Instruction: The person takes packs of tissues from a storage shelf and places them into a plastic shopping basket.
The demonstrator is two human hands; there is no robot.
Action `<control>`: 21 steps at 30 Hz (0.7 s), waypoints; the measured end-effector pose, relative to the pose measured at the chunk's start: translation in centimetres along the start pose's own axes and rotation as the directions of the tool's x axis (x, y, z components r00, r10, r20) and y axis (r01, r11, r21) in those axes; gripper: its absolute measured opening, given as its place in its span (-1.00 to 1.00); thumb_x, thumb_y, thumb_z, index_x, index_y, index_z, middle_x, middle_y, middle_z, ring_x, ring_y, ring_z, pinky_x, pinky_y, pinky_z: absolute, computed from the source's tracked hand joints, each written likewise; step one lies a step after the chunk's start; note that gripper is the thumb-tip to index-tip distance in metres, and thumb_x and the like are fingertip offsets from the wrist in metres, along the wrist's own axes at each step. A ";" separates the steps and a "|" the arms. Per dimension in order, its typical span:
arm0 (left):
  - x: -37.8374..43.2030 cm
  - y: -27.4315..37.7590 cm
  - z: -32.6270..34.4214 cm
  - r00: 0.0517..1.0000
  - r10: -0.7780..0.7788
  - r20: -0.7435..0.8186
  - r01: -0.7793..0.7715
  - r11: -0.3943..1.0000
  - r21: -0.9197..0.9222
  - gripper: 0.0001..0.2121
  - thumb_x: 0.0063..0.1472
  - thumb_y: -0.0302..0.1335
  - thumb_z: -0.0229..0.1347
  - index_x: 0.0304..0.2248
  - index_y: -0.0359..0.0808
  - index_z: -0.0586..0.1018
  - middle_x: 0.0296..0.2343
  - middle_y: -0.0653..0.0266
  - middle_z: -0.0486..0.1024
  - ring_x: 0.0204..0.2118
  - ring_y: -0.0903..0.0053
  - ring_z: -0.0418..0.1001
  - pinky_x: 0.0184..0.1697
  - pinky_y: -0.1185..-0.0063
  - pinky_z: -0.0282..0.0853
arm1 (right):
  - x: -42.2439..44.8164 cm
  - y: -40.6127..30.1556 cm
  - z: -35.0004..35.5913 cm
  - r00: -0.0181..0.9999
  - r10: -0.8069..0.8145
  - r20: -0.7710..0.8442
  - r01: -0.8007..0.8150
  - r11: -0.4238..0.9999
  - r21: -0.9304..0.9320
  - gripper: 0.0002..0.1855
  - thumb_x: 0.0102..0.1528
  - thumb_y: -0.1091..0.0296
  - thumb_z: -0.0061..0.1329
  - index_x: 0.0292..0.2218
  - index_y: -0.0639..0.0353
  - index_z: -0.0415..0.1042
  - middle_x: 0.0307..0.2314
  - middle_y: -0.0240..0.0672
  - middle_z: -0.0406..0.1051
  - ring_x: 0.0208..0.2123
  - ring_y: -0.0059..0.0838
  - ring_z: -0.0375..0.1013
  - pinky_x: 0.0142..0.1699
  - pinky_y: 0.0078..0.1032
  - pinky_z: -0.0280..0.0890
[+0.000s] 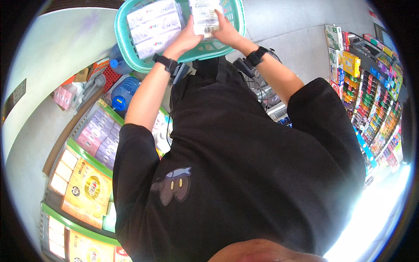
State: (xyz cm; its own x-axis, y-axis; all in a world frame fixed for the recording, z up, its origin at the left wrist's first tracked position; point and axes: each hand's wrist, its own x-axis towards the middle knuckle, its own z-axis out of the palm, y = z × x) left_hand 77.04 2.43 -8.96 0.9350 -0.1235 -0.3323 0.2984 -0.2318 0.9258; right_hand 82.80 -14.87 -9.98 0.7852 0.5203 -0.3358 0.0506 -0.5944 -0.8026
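A green plastic basket (196, 56) with slotted walls is before me at the top of the view. On its left side lies a wrapped multipack of tissues (155, 28), white and pale purple. Both my hands hold a second plastic-wrapped pack (205, 19), whitish and shiny, over the basket's right half. My left hand (188, 37) grips its near left side. My right hand (227, 32) presses its right side, the thumb and fingers spread along it. The top end of this pack is cut off by the picture's edge.
To the left, green-edged shelves (88, 157) hold tissue packs (98, 137) and yellow cartons (88, 190). Large blue water bottles (124, 93) stand near the basket. A fan (262, 85) is by my right forearm. Product racks (373, 104) line the right side.
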 end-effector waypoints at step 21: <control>-7.2 0.2 -8.8 0.829 -0.122 -0.546 0.165 0.986 0.030 -0.61 0.12 -0.48 0.08 -0.03 -0.33 0.43 -0.10 0.04 0.44 -0.03 0.30 0.40 0.02 0.47 0.28 | 5.2 -3.3 3.7 0.977 0.210 -0.027 -0.199 0.867 -0.457 0.07 -0.22 -0.16 0.20 0.22 -0.42 -0.13 0.21 0.16 -0.57 0.10 0.72 -0.47 0.04 0.46 -0.14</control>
State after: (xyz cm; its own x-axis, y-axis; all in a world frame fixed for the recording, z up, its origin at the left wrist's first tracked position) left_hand 72.06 11.74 -4.82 0.8431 0.4526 -0.2903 0.4428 -0.2782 0.8524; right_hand 84.43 -7.96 -10.88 0.7949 0.3668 -0.4833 0.1693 -0.8990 -0.4038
